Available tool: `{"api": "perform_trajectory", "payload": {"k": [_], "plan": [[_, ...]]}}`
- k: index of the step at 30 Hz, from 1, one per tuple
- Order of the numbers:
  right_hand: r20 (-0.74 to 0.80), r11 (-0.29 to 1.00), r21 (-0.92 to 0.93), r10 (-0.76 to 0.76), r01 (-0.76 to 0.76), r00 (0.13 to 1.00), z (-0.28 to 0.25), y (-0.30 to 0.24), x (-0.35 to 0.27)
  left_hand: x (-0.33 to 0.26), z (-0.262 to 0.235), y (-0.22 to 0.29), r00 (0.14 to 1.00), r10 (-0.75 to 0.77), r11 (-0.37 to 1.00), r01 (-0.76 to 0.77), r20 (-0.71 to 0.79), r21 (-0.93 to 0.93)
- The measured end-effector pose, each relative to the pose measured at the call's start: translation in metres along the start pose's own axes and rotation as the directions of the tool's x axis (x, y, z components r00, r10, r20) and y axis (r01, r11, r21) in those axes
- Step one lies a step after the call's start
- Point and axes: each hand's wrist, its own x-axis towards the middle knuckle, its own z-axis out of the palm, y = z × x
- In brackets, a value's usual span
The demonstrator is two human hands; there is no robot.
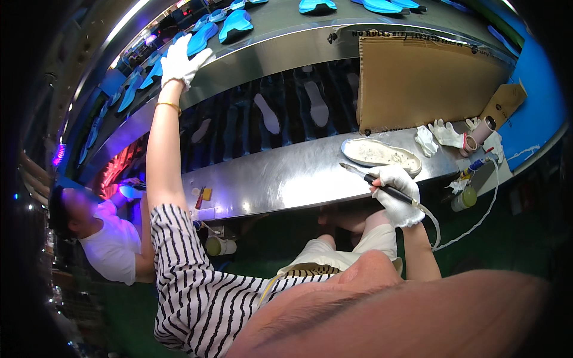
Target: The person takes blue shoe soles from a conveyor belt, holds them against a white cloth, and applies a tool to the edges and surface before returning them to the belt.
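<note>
My left hand [181, 64], in a white glove, is stretched up to the far conveyor. Its fingers and thumb are spread beside a blue shoe-sole-shaped piece [203, 38]; whether they touch it I cannot tell. In a white glove with bare fingertips, my right hand [396, 194] is closed round a black pen-shaped tool [356, 172] with a pointed tip and a pale cord trailing from its rear. The tip points left, just in front of a cream shoe sole [382, 154] that lies on the metal bench [268, 186].
Several blue pieces [236, 25] line the conveyor [273, 17]. Below it, a dark shelf holds pale soles [267, 113]. A cardboard sheet [418, 85], spare gloves [444, 133] and a spool [486, 126] stand right. A co-worker [113, 238] sits left, near a jar [219, 246].
</note>
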Motion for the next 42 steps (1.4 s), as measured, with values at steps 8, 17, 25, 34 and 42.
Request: {"api": "perform_trajectory", "payload": {"k": [8, 17, 25, 34, 42], "plan": [[-0.021, 0.991, -0.074, 0.106, -0.107, 0.994, 0.0, 0.009, 0.005, 0.029, 0.026, -0.039, 0.894, -0.209, 0.974, 0.225, 0.396, 0.005], [0.026, 0.99, -0.136, 0.047, -0.043, 0.999, 0.014, 0.009, 0.014, 0.022, 0.033, -0.14, 0.766, -0.551, 0.832, 0.477, 0.33, 0.283], [-0.036, 0.988, -0.154, -0.009, 0.003, 0.999, 0.016, 0.006, 0.004, -0.024, -0.005, -0.068, 0.956, -0.293, 0.942, 0.284, -0.024, -0.18], [-0.049, 0.993, -0.068, 0.093, -0.096, 0.994, 0.015, 0.005, -0.017, -0.106, -0.134, 0.035, 0.899, -0.417, 0.148, -0.079, -0.134, -0.986], [-0.118, 0.834, 0.396, 0.461, -0.384, 0.879, 0.014, -0.002, -0.036, -0.182, -0.12, 0.119, 0.928, 0.257, -0.686, 0.372, 0.27, -0.625]]}}
